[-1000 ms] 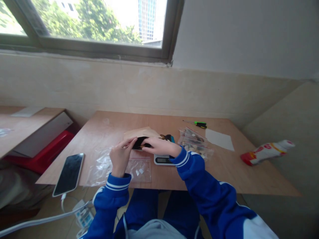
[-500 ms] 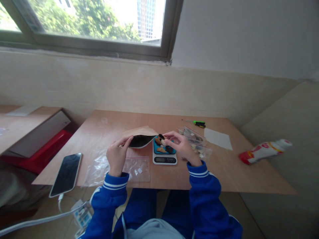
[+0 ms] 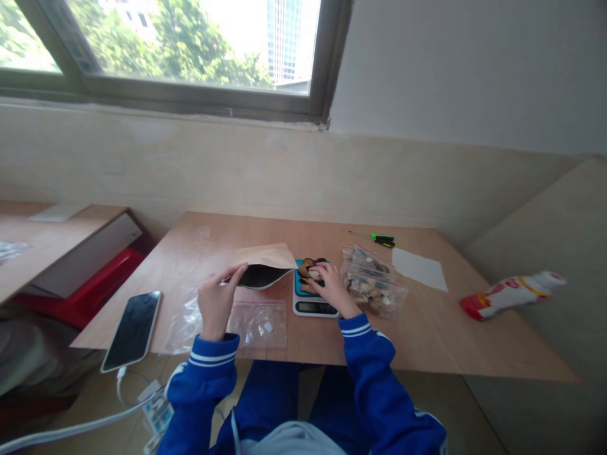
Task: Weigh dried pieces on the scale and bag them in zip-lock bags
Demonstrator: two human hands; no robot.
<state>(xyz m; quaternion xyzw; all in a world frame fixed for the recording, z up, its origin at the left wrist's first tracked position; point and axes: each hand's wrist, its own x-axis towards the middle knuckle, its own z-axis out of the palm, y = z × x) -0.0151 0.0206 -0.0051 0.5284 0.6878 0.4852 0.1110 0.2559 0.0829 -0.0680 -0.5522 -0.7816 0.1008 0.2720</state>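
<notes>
My left hand [image 3: 219, 297] pinches the left end of a brown paper pouch [image 3: 268, 256], whose mouth gapes toward me and shows a dark lining. Right of the pouch is a small white kitchen scale [image 3: 301, 308] with a blue top. Brown, black and pale dried pieces, like dried mushrooms [image 3: 307, 266], lie on it. Over them, my right hand [image 3: 332, 289] has its fingers curled down among the pieces, and its fingertips are partly hidden. Close to the right hand are clear zip bags [image 3: 374, 291] filled with similar dried pieces.
Flat clear plastic bags [image 3: 260, 328] lie before the pouch. A phone [image 3: 133, 330] on a cable sits at the table's left edge. Toward the back right are a screwdriver [image 3: 379, 239] and white paper [image 3: 420, 268]. A red-and-white bottle [image 3: 509, 294] is at far right.
My right hand has moved from beside the pouch's right corner down onto the pieces on the scale. The pouch's upper flap has settled somewhat; my left hand keeps its hold. The view has shifted slightly.
</notes>
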